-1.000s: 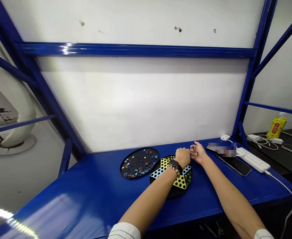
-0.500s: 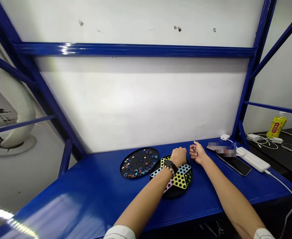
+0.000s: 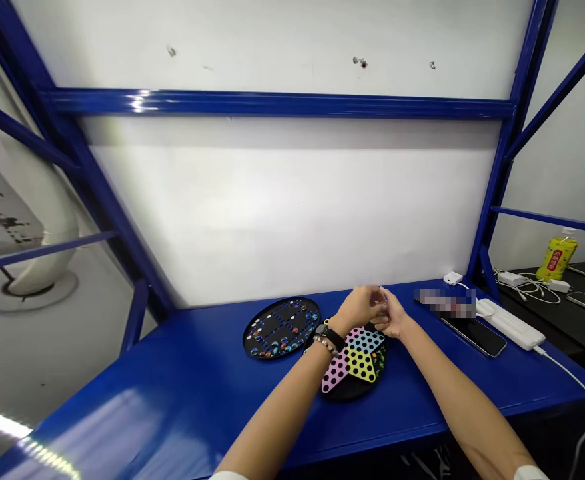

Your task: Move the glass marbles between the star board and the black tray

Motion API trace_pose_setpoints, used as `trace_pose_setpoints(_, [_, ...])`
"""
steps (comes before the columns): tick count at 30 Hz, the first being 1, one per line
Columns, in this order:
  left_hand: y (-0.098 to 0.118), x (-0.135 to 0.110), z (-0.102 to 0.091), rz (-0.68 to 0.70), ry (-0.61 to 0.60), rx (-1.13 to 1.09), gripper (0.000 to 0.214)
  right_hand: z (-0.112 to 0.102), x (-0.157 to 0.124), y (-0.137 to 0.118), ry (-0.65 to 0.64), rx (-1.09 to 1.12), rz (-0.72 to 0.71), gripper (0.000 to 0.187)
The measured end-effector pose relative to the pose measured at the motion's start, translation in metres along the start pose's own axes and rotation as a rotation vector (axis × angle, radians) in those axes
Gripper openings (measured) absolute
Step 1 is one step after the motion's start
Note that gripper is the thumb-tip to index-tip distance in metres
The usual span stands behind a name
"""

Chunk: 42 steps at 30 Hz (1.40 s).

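Left hand (image 3: 360,309) meets right hand (image 3: 392,317) over the star board's (image 3: 361,366) far side (their grip: can't tell). Likely handover; next needs steadiness.

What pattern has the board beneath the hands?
The board: pink, blue and yellow with black dots, best in the head view.

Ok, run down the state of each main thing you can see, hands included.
Left hand: fingers bent, up against the right hand; grip unclear.
Right hand: fingers curled, contents unclear.
Marble board: lying flat, marbles on it.
Star-patterned board: lying flat, partly hidden beneath the hands.
Black phone: face up, screen dark.
White power strip: lying flat, cord attached.
Yellow bottle: upright, capped.
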State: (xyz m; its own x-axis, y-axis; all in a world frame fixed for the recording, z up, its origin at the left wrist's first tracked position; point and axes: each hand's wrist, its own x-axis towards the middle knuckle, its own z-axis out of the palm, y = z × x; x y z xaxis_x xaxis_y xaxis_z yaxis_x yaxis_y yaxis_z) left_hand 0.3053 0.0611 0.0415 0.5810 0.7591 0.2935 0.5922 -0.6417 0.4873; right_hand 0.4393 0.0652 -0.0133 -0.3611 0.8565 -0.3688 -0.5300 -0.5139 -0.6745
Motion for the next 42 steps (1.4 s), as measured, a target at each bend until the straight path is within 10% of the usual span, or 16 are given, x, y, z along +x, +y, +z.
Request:
trace_pose_setpoints(4, [-0.005, -0.006, 0.005, -0.010, 0.009, 0.065, 0.019, 0.002, 0.002, 0.003, 0.008, 0.001, -0.012, 0.034])
trace_pose_setpoints(11, [-0.064, -0.037, -0.035, -0.170, 0.381, -0.132, 0.030, 0.008, 0.009, 0.013, 0.167, -0.365, -0.248, 0.035])
trace_pose_setpoints(18, [-0.138, -0.084, -0.066, -0.422, 0.809, -0.245, 0.040, 0.102, 0.053, 0.042, 0.159, -1.325, -0.723, 0.047])
trace_pose_setpoints(25, [-0.147, -0.085, -0.069, -0.408, 0.854, -0.350, 0.047, 0.150, 0.085, 0.098, 0.014, -1.998, -0.639, 0.025])
trace_pose_setpoints(33, [-0.131, -0.084, -0.066, -0.356, 0.768, -0.309, 0.044, 0.126, 0.064, 0.079, 0.004, -1.927, -0.732, 0.020])
trace_pose_setpoints(42, [-0.092, -0.075, -0.018, -0.197, 0.104, 0.101, 0.035, 0.007, 0.026, 0.008, 0.302, -1.392, -0.826, 0.025])
